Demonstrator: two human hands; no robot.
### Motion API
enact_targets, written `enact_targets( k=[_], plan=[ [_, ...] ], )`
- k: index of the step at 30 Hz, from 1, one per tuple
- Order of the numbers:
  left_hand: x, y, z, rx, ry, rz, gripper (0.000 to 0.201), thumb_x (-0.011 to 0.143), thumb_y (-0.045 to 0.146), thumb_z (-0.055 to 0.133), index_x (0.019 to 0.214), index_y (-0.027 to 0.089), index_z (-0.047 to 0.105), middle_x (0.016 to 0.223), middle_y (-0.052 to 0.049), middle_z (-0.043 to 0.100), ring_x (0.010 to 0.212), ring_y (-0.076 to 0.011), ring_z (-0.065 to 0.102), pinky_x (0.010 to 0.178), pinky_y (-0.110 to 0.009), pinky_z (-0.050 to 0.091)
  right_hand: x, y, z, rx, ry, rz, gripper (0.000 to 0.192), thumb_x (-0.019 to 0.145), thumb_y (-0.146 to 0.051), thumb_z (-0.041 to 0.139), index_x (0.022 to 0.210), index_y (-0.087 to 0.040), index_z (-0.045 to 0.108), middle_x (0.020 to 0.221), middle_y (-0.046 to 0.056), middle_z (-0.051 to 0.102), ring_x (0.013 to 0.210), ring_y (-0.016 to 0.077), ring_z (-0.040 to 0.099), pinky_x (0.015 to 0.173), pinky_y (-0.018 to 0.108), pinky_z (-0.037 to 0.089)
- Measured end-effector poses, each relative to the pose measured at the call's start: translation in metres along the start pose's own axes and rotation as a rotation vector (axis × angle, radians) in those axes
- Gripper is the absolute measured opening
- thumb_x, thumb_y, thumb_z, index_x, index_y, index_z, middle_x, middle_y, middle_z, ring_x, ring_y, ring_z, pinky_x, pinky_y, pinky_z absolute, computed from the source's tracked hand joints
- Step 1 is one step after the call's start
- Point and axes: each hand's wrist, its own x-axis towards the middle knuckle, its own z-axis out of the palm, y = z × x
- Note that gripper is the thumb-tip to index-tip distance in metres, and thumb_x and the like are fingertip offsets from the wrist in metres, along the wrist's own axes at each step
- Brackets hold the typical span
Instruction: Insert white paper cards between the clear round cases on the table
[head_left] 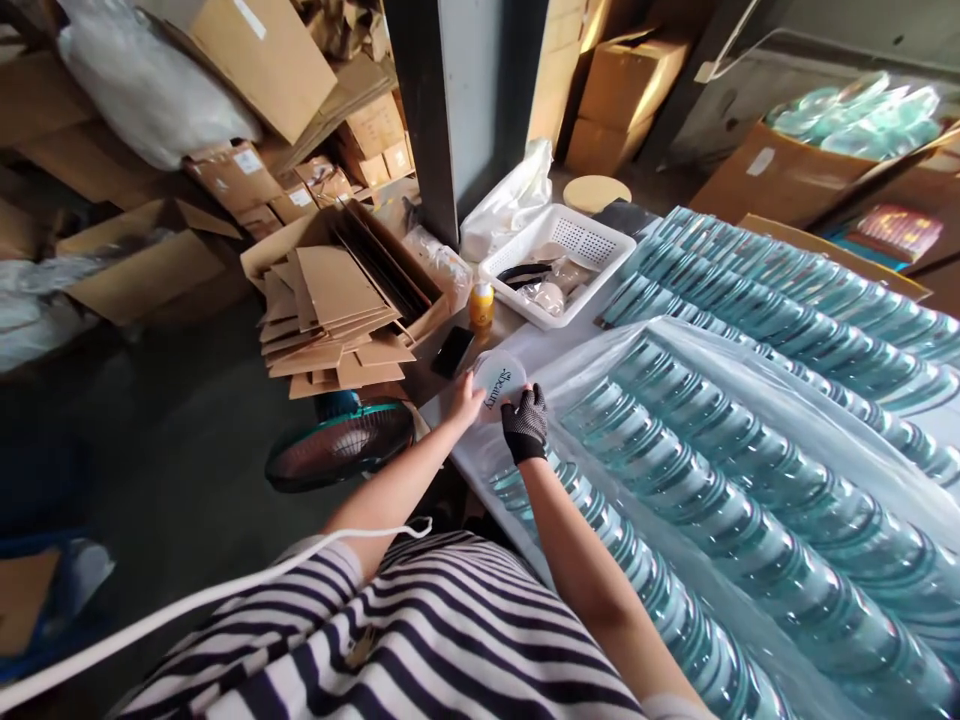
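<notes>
A round, whitish disc (498, 388) with dark lettering that reads something like "beauty" is held flat in front of me. My left hand (468, 402), bare, grips its left edge between thumb and fingers. On the opposite edge, my right hand (527, 424), in a black mesh fingerless glove, closes on the disc too. Beside my hands, long nested rows of clear, green-tinted round pieces (697, 480) lie on the table, some under plastic sheeting (739, 365).
A black phone (453, 351) and a yellow bottle (481, 304) are beyond my hands, near a white basket (619, 243) of small items. Cardboard pieces (341, 290) fill a box at left, above a fan (341, 447). A grey pillar (487, 110) rises behind. A white cord (225, 590) crosses my left arm.
</notes>
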Motion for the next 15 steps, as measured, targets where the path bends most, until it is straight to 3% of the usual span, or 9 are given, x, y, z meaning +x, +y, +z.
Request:
enact_targets(
  k=[5, 8, 12, 13, 15],
  plan=[
    [-0.004, 0.002, -0.001, -0.182, -0.016, -0.026, 0.061, 0.083, 0.016, 0.062, 0.141, 0.011, 0.047, 0.160, -0.019, 0.026, 0.150, -0.0274, 0.020, 0.123, -0.041, 0.016, 0.003, -0.017, 0.003, 0.158, 0.024, -0.055, 0.065, 0.079, -0.026, 0.046, 0.143, -0.012, 0.041, 0.136, 0.017, 0.055, 0.119, 0.0284, 0.055, 0.100, 0.044, 0.048],
    [-0.004, 0.012, -0.009, -0.284, -0.016, -0.008, 0.064, 0.088, 0.023, 0.057, 0.148, 0.017, 0.037, 0.161, -0.016, 0.026, 0.150, -0.0263, 0.023, 0.121, -0.042, 0.023, 0.008, -0.039, -0.004, 0.269, 0.018, -0.084, 0.059, 0.079, -0.019, 0.041, 0.138, -0.013, 0.045, 0.125, 0.014, 0.062, 0.107, 0.0245, 0.061, 0.092, 0.041, 0.053],
    [0.001, 0.035, -0.034, -0.408, 0.027, 0.200, 0.086, 0.087, 0.021, 0.059, 0.156, 0.032, 0.008, 0.164, -0.008, 0.019, 0.146, -0.0217, 0.032, 0.115, -0.038, 0.035, 0.025, -0.065, -0.039, 0.183, -0.061, -0.363, 0.047, 0.085, -0.015, 0.037, 0.128, -0.015, 0.057, 0.121, 0.012, 0.065, 0.108, 0.0228, 0.061, 0.096, 0.038, 0.050],
    [0.003, 0.040, -0.039, -0.423, 0.043, 0.276, 0.089, 0.084, 0.020, 0.062, 0.155, 0.034, 0.010, 0.165, -0.006, 0.017, 0.146, -0.0225, 0.031, 0.114, -0.038, 0.036, 0.030, -0.067, -0.048, 0.134, -0.098, -0.433, 0.046, 0.087, -0.014, 0.037, 0.127, -0.016, 0.058, 0.120, 0.011, 0.066, 0.107, 0.0227, 0.061, 0.096, 0.038, 0.050],
    [0.007, 0.046, -0.046, -0.389, 0.036, 0.388, 0.083, 0.079, 0.016, 0.065, 0.151, 0.031, 0.028, 0.162, -0.007, 0.024, 0.145, -0.0256, 0.033, 0.113, -0.039, 0.038, 0.040, -0.066, -0.061, 0.037, -0.179, -0.511, 0.045, 0.087, -0.014, 0.040, 0.127, -0.018, 0.060, 0.117, 0.011, 0.067, 0.105, 0.0232, 0.062, 0.095, 0.037, 0.050]
  ],
)
